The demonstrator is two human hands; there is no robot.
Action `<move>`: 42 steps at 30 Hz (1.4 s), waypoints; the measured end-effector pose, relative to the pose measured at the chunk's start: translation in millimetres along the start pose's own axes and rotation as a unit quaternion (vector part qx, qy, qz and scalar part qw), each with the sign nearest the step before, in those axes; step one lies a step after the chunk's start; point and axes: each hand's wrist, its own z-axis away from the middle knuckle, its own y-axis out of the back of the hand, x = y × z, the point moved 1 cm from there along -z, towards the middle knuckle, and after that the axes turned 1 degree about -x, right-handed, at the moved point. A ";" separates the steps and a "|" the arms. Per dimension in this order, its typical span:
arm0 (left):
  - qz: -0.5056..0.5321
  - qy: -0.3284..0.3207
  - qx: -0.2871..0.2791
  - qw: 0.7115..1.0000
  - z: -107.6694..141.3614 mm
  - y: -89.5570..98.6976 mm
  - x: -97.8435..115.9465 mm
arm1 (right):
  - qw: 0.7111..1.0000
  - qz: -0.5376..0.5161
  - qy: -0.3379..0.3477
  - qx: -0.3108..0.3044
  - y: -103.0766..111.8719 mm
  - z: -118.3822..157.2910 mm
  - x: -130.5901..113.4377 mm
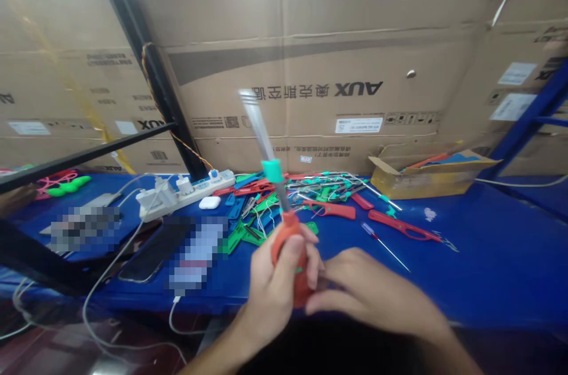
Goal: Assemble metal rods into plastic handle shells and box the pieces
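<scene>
My left hand [277, 280] is wrapped round the red handle of a long lighter [290, 239], held upright with its metal tube pointing up and slightly left. A green collar [272, 171] sits on the tube, whose tip is blurred by motion. My right hand [368, 289] is at the lower right side of the handle, its fingers bent against it; what they grip, if anything, is hidden. Behind the lighter lies a pile of red, green and blue lighter parts [266, 203] with metal tubes.
On the blue table [488, 262] are a screwdriver [385, 246], a red lighter body [402, 225] and an open carton [426, 177] at the right. A power strip [195, 194], white earphone case [210, 203], phones and cables occupy the left. A black post rises there.
</scene>
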 end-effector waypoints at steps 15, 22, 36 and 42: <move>-0.353 0.025 -0.173 0.919 3.5 0.0 -8.4 | 0.924 -0.174 0.003 0.339 42.4 22.5 31.6; -0.388 0.011 -0.189 0.902 1.3 4.2 0.1 | 0.932 -0.147 0.012 0.332 30.4 13.6 12.6; -0.443 -0.096 -0.187 0.872 1.0 3.1 17.9 | 0.958 -0.120 0.055 0.255 34.4 24.9 7.3; -0.451 -0.091 -0.206 0.864 1.3 4.2 16.1 | 0.976 -0.099 0.068 0.180 33.4 21.9 9.2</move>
